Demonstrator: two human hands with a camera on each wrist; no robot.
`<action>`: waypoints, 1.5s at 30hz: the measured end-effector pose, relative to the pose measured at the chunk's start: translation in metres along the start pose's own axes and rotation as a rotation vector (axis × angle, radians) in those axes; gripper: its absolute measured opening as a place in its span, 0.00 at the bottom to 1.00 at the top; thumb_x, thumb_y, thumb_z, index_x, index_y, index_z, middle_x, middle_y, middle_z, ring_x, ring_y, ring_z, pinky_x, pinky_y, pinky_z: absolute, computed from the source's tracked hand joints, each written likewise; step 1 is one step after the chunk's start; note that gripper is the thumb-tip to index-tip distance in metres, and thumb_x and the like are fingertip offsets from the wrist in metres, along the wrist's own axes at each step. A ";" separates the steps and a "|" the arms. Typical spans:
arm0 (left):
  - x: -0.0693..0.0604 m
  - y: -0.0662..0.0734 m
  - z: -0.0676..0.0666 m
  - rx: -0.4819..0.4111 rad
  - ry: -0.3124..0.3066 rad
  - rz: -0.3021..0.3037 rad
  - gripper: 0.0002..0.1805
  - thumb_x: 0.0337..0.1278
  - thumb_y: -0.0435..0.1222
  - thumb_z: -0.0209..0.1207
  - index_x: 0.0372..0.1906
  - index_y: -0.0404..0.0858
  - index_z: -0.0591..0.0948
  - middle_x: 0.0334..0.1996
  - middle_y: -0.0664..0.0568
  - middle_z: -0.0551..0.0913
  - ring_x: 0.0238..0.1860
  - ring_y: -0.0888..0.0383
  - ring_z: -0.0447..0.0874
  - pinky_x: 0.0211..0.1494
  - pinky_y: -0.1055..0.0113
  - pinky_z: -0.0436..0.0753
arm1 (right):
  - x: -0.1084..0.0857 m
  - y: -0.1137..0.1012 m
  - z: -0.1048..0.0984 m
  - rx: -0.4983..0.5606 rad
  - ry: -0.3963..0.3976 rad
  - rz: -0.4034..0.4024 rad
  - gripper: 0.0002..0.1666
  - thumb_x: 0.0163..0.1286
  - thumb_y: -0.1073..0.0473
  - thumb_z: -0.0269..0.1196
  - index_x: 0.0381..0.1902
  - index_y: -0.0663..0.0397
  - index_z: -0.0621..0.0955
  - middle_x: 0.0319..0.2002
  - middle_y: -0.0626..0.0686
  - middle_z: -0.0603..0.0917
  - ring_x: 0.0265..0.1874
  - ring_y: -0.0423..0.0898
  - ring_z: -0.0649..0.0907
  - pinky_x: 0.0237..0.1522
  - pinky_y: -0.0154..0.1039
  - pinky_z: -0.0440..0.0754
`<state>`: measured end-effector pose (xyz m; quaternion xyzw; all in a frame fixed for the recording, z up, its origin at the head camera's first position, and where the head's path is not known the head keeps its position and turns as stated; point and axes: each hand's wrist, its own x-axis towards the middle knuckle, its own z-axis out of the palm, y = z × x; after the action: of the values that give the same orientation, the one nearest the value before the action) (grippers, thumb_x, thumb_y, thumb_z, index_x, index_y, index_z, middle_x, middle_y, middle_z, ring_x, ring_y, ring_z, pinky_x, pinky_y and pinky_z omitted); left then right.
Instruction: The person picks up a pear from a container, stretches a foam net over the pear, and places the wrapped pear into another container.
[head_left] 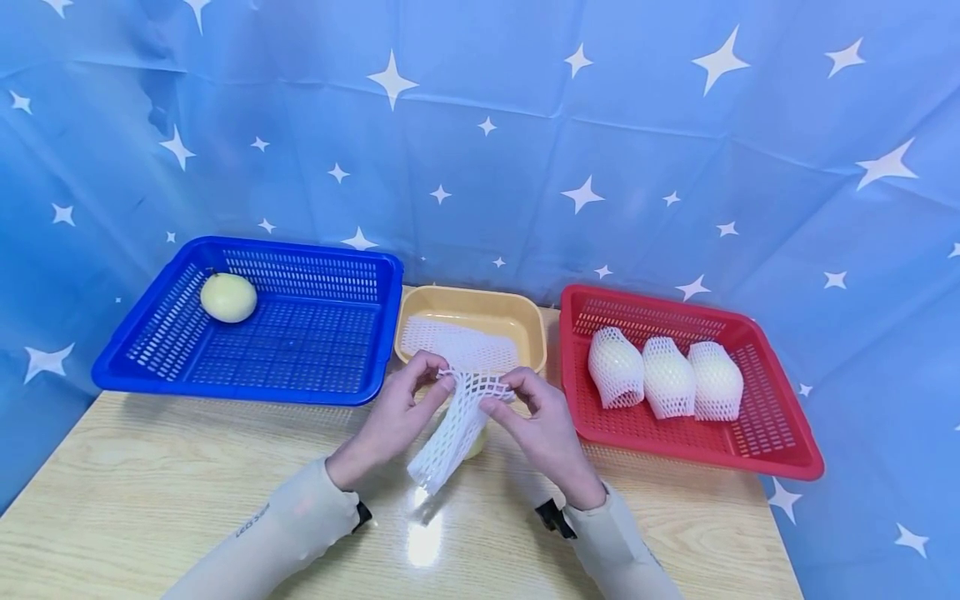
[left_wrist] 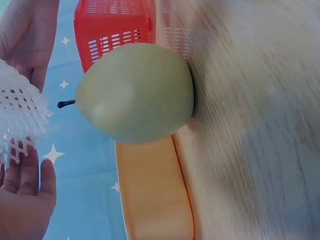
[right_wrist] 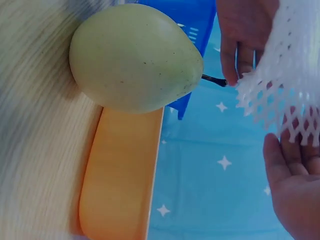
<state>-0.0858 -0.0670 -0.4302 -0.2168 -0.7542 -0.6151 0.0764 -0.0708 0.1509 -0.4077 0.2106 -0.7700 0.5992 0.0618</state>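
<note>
Foam net [head_left: 452, 437]: rim pinched by your left hand [head_left: 397, 417] and right hand [head_left: 546, 423]; pear [left_wrist: 137, 95]: under net, mostly hidden in head view

Creased blue curtain [head_left: 480, 158] w/ white 4-pt. stars [head_left: 392, 80] behind shiny pale wood-grain tbl. [head_left: 187, 475]

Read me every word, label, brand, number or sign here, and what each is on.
"LE…", perhaps, on the left sleeve; the rest is too small and blurred to read.
Right sleeve: a faint dark mark, too small to read.
No lettering shows on the foam net, bare pear, blue basket, red basket or yellow tub.
</note>
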 end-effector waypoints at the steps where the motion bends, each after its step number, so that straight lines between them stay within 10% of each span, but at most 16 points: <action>1: 0.000 0.000 0.000 -0.017 0.004 -0.005 0.05 0.73 0.29 0.58 0.47 0.32 0.77 0.41 0.46 0.84 0.45 0.55 0.84 0.52 0.63 0.85 | 0.000 0.000 0.000 0.017 0.002 0.012 0.09 0.67 0.70 0.70 0.40 0.59 0.80 0.40 0.51 0.84 0.41 0.44 0.83 0.49 0.36 0.82; 18: -0.005 -0.001 0.014 -0.375 0.082 -0.232 0.07 0.80 0.30 0.47 0.51 0.28 0.67 0.30 0.55 0.77 0.31 0.63 0.76 0.35 0.73 0.75 | -0.008 0.010 0.013 0.259 0.029 0.186 0.10 0.75 0.69 0.61 0.49 0.71 0.74 0.40 0.50 0.84 0.36 0.40 0.84 0.37 0.32 0.84; 33: -0.015 -0.001 0.026 -0.316 0.162 -0.358 0.09 0.81 0.34 0.47 0.53 0.31 0.68 0.37 0.46 0.84 0.39 0.61 0.81 0.42 0.69 0.80 | -0.018 0.024 0.023 0.549 0.096 0.460 0.12 0.75 0.72 0.50 0.55 0.67 0.72 0.48 0.58 0.83 0.43 0.45 0.84 0.41 0.33 0.85; 45: -0.022 -0.014 0.029 -0.240 0.140 -0.484 0.09 0.82 0.36 0.47 0.52 0.34 0.69 0.27 0.50 0.78 0.29 0.58 0.77 0.33 0.68 0.76 | -0.022 0.041 0.024 0.549 0.115 0.616 0.13 0.78 0.68 0.50 0.56 0.68 0.73 0.44 0.53 0.81 0.39 0.42 0.83 0.37 0.32 0.83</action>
<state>-0.0674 -0.0460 -0.4583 0.0053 -0.6986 -0.7140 -0.0472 -0.0636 0.1415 -0.4582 -0.0547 -0.6038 0.7836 -0.1357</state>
